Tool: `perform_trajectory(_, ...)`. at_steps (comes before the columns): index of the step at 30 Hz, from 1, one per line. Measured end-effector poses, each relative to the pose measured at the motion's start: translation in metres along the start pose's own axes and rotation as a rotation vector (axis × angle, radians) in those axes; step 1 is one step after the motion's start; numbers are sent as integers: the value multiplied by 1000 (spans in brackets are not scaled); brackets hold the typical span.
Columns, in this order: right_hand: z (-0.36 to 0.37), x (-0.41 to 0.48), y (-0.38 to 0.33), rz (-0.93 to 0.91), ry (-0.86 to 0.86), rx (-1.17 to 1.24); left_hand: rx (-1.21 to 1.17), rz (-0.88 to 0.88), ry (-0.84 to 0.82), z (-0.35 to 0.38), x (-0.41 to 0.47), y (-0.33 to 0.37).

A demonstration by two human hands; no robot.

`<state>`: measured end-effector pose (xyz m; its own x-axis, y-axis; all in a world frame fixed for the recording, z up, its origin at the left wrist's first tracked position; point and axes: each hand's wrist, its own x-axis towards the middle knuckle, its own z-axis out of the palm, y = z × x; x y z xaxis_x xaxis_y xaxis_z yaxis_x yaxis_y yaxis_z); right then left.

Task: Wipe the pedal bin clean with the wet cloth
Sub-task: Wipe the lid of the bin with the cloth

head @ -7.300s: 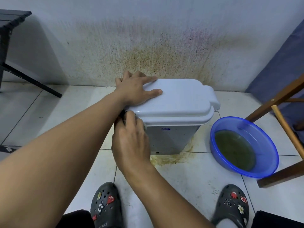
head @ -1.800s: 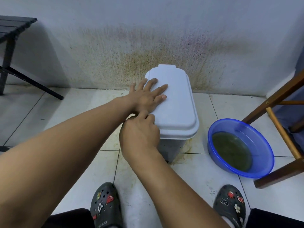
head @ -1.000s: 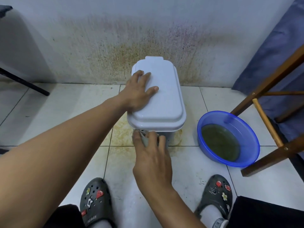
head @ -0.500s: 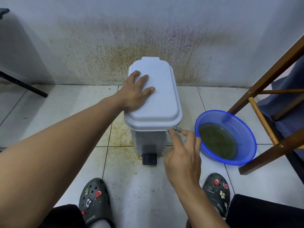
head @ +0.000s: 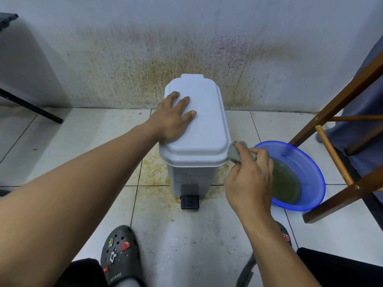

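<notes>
The bin [head: 191, 177] stands upright on the floor, under your left hand and just left of your right hand. Judge it to be light, hollow plastic: stiff enough to take rubbing, but liable to slide or tip on the smooth tile under sideways pressure. Its lid [head: 207, 125] is closed and looks smooth, so load it from above, not at the edge. The basin [head: 304, 160], holding murky water, sits just right of your right hand, near the bin but apart from it. Your left hand [head: 172, 121] lies flat on the lid with its fingers spread and straight, pressing down and gripping nothing; this is a sound bracing point. Your right hand [head: 250, 179] pinches the cloth [head: 233, 154] between thumb and curled fingers, and the cloth touches the lid's front right rim. Treat the cloth as soft, limp and wet, and hold it bunched so a pad projects past the fingertips. The pedal [head: 189, 201] lies below and left of your right hand; avoid pressing it, since the lid would likely lift.
</notes>
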<state>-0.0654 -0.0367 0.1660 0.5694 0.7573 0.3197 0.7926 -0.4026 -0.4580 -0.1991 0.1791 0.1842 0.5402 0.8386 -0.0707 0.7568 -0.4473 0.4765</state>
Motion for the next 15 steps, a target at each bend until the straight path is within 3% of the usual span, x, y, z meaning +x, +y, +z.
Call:
perform_trajectory(5, 2, -17, -21, -70, -60, -54, 187, -59, -133, -6, 4, 6)
perform_trajectory(15, 13, -40, -73, -281, -165, -178, 244, -154, -291, -17, 9, 20)
